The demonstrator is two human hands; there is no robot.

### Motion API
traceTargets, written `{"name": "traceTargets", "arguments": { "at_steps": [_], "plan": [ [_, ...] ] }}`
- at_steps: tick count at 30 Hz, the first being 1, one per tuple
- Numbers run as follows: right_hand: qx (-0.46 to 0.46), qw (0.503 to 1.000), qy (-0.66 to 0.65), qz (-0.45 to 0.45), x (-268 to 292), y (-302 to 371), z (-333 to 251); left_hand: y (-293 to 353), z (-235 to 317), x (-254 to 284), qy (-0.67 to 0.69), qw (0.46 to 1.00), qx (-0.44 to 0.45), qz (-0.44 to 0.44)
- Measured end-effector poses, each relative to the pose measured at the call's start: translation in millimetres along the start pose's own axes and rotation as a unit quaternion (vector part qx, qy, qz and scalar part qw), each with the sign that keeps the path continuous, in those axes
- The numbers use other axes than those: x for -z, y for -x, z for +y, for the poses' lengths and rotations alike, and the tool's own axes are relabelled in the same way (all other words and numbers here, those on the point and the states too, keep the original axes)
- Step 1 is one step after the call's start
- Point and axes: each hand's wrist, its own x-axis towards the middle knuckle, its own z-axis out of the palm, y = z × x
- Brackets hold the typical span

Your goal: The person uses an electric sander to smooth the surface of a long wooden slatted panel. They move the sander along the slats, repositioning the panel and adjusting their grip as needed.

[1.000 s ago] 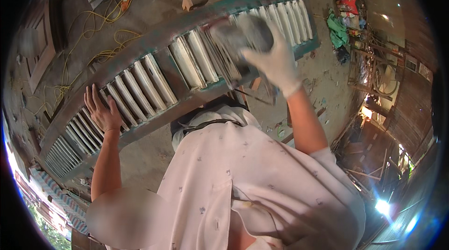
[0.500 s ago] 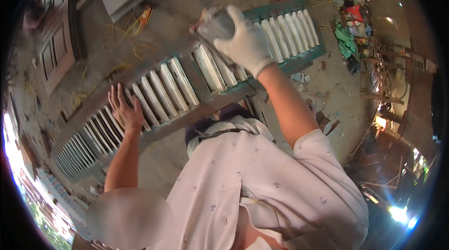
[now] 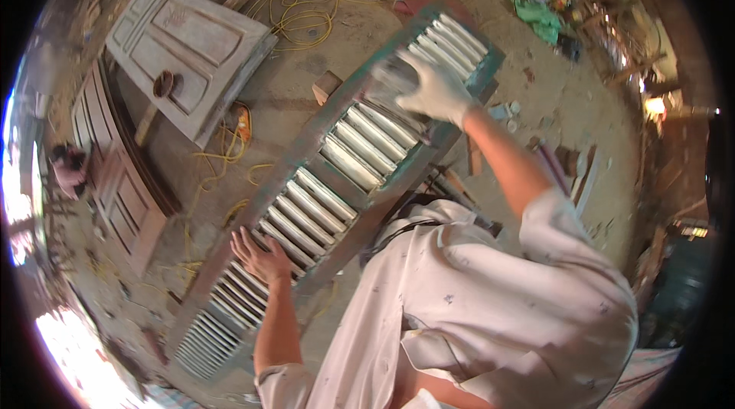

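Observation:
A long louvered wooden shutter panel (image 3: 344,179) with a dark green and brown frame and pale slats lies slantwise in front of me. My left hand (image 3: 262,254), bare, rests on its frame and slats with the fingers spread. At the upper right part of the panel, my right hand (image 3: 438,94) in a white glove grips a grey handheld sander (image 3: 393,78). Motion blurs the sander, and the glove hides part of it. It is over the frame between two groups of slats.
A grey panelled door (image 3: 195,34) bearing a round brown container (image 3: 164,84) lies at upper left; a brown panelled door (image 3: 122,195) is beside it. Yellow cord (image 3: 306,7) coils across the floor. A person (image 3: 67,170) is at far left. Coloured rubbish (image 3: 536,15) lies upper right.
My view has turned, so the panel slants more steeply and more of the doors shows. The gloved hand has moved the sander along the panel toward its far right end. My left hand stays on the panel.

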Motion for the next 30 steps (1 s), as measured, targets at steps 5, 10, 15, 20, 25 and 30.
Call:
{"name": "traceTargets", "arguments": {
  "at_steps": [5, 10, 15, 20, 25, 30],
  "plan": [
    [0.009, 0.994, 0.075, -0.082, 1.6, -69.1, -34.1, 1.6, -15.5, -7.8, 0.0, 0.999, -0.033, 0.017],
    [0.011, 1.0, -0.008, 0.0, 7.8, 9.2, 17.8, 1.6, -13.5, -6.4, 0.022, 0.999, -0.039, 0.026],
    [-0.134, 0.988, -0.067, -0.048, 50.5, 49.2, 58.6, 3.5, -1.9, -2.1, 0.031, 0.999, -0.016, 0.01],
    [-0.079, 0.993, -0.084, -0.033, 34.7, -23.9, 75.5, 3.0, 7.4, 2.2, 0.006, 1.0, 0.016, -0.019],
    [-0.08, 0.99, -0.09, -0.073, 26.1, -84.9, 53.0, -1.6, 12.8, 4.0, 0.025, 1.0, -0.002, -0.016],
    [-0.126, 0.953, -0.266, -0.073, 33.0, 5.2, 54.7, 14.0, -11.8, 9.2, 0.011, 0.999, 0.045, 0.007]
  ]
}}
